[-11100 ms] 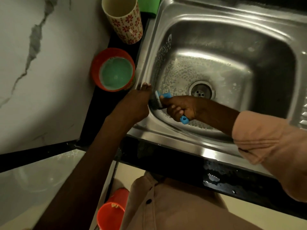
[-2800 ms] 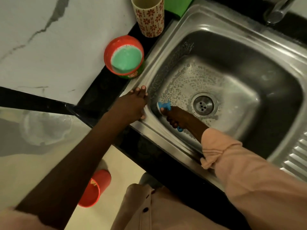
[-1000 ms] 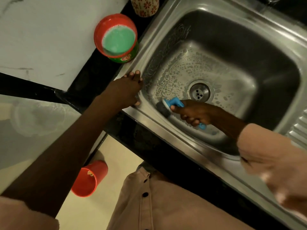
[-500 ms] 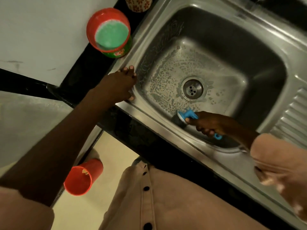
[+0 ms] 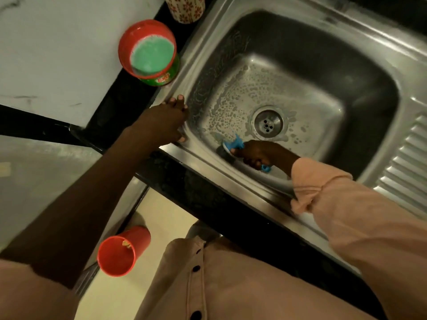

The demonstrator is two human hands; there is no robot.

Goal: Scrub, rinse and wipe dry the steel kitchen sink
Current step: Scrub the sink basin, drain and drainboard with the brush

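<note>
The steel sink point(image 5: 198, 54) fills the upper right, its basin floor speckled with soap foam around the round drain point(image 5: 268, 122). My right hand point(image 5: 261, 153) grips a blue-handled scrub brush point(image 5: 232, 146), whose dark bristle head presses against the near wall of the basin, left of the drain. My left hand point(image 5: 165, 122) rests on the sink's left rim, fingers laid flat along the edge and thumb on the near corner.
A red tub of green dish soap point(image 5: 150, 51) stands on the black counter point(image 5: 120, 105) left of the sink. A floral cup point(image 5: 184, 8) sits behind it. The ribbed drainboard point(image 5: 409, 162) lies at the right. A red cup point(image 5: 120, 252) lies on the floor below.
My right hand has moved the brush leftward along the near wall of the basin, from below the drain toward the left corner. My left hand stays on the rim.
</note>
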